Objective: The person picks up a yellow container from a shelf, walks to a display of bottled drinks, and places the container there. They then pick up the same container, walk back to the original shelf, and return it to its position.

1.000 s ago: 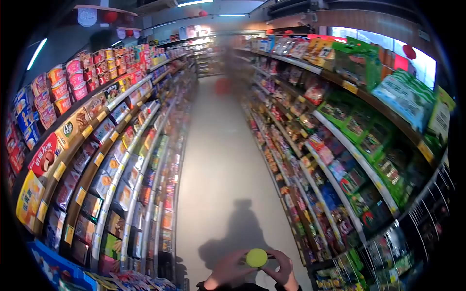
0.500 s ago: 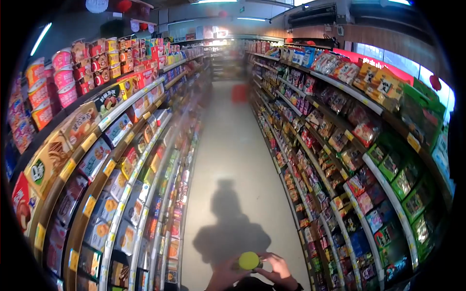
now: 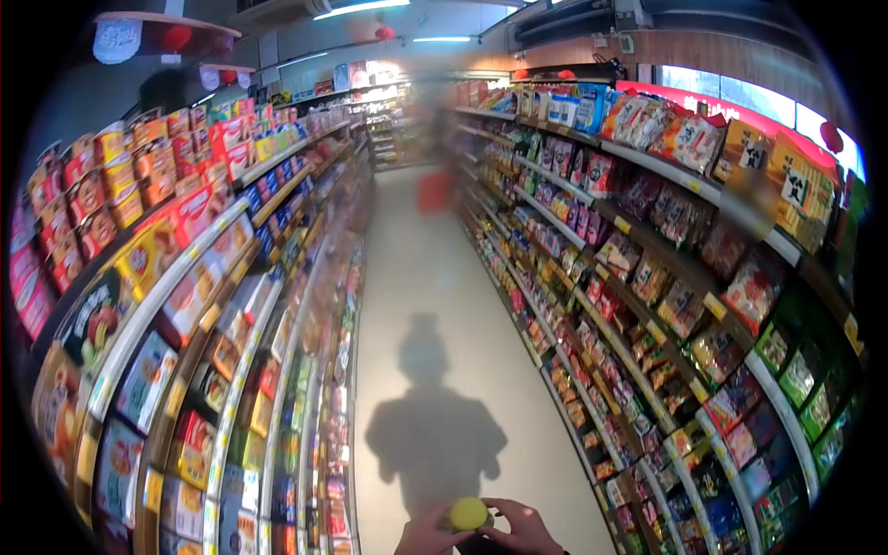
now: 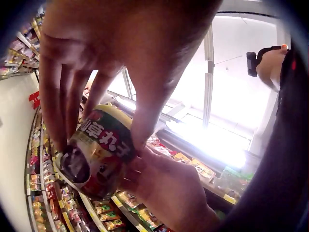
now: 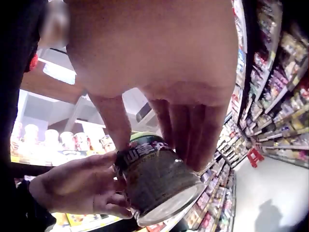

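Observation:
Low in the head view, both hands hold a small can with a yellow-green lid [image 3: 469, 512] in front of the body. Its label [image 4: 99, 133] has a dark band with white Chinese characters and a cartoon face. My left hand [image 3: 427, 534] grips one side, its fingers along the wall and the thumb on the nearer face. Around the opposite side curl the fingers of my right hand [image 3: 524, 530]. Seen from the right wrist, the can [image 5: 161, 181] is tilted, showing its pale round base.
A pale floor aisle [image 3: 435, 268] runs ahead, with a person's shadow [image 3: 430, 425] on it. Shelves of boxed snacks [image 3: 194, 444] and stacked cups [image 3: 92, 180] line the left; bagged snacks [image 3: 689, 139] fill the right. A blurred red shape [image 3: 433, 191] stands farther down the aisle.
The shelves have slid back past me as the view advances along the aisle. Both hands keep their hold on the can, which stays low in front of the body.

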Available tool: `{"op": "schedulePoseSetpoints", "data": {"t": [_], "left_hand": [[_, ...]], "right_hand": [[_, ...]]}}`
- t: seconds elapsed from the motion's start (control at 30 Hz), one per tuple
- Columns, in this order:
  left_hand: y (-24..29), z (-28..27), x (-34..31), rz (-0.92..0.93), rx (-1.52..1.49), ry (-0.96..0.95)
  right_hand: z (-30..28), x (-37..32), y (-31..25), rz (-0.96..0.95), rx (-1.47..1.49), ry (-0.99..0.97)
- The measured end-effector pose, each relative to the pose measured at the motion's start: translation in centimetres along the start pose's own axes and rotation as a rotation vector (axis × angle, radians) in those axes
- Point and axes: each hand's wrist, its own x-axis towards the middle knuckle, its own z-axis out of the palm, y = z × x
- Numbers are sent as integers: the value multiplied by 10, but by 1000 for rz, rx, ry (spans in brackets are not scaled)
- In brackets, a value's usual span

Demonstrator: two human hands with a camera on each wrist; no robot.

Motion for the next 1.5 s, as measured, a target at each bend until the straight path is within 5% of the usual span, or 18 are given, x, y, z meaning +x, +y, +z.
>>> {"op": "schedulePoseSetpoints", "data": {"t": [0.37, 0.57, 0.8, 1.0, 1.1, 1.3, 1.43, 1.5], "left_hand": [[51, -69, 286, 200, 26, -36], [18, -90, 443, 125, -67, -130], [77, -151, 656, 68, -78, -232], [111, -196, 813, 311, -44, -185], [114, -214, 882, 220, -27, -208], [94, -258, 1044, 111, 70, -156], [73, -284, 1173, 155, 290, -47], [114, -319, 1220, 40, 94, -68]], "right_hand": [[-59, 274, 48, -201, -150, 128], [-78, 416, 81, -88, -123, 84], [-110, 613, 73, 39, -160, 125], [-132, 769, 82, 24, -134, 203], [-141, 839, 94, 108, -88, 184], [-129, 1012, 224, 33, 23, 81], [-144, 1154, 236, -50, -43, 18], [-153, 1224, 234, -84, -39, 0]]}}
